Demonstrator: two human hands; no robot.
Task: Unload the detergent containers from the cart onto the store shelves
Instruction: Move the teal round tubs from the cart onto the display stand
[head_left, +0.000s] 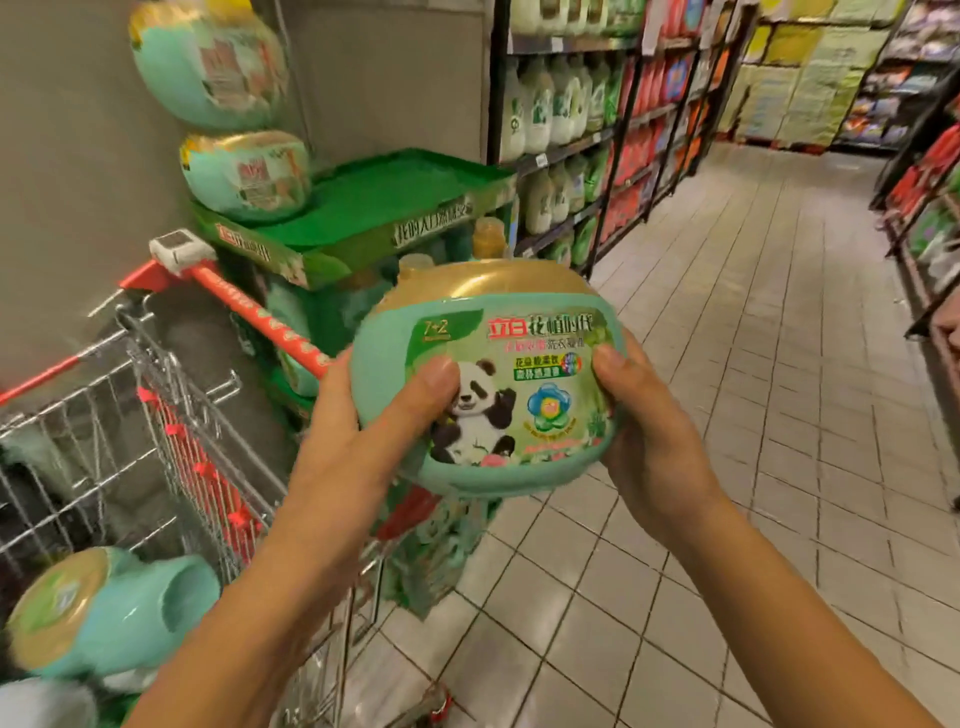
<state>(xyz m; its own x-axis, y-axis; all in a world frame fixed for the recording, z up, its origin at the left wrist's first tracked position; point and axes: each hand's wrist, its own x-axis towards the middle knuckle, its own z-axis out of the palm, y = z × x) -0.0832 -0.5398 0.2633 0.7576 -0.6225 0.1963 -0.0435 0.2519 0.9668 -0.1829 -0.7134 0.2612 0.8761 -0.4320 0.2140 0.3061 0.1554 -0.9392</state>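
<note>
Where the tub is held: the detergent container (483, 374) is carried at chest level over the tiled floor (753, 364), just right of the cart (156, 415) and below the green display tray (384, 197).
Left hand: the left hand (363, 431) is wrapped round the tub's left flank, and its thumb is laid across the front label beside the panda. The fingers are hidden behind.
Right hand: the right hand (649, 431) is clasped on the right flank, with the thumb hooked over the front edge. The fingers are hidden.
Grip state: both hands are closed on the tub from opposite sides, and nothing else is held.
Build: a rounded mint shell is capped by a gold lid (483, 280). It is judged stiff and not easily crushed.
Weight: judged moderate, since two hands are given to it. This cannot be confirmed.
Surface: the shell is smooth and the label glossy, so it is judged slippery. No handle is seen on the front.
Best hold: the flanks are to be taken with opposed palms. The lid is better not used for lifting, as it may pop.
Set-down: two shelved tubs (244, 174) are seen at the tray's left end, and the bare green beside them is judged the likely spot.
Cart stock: one cart tub (104, 618) is seen lying on its side.
</note>
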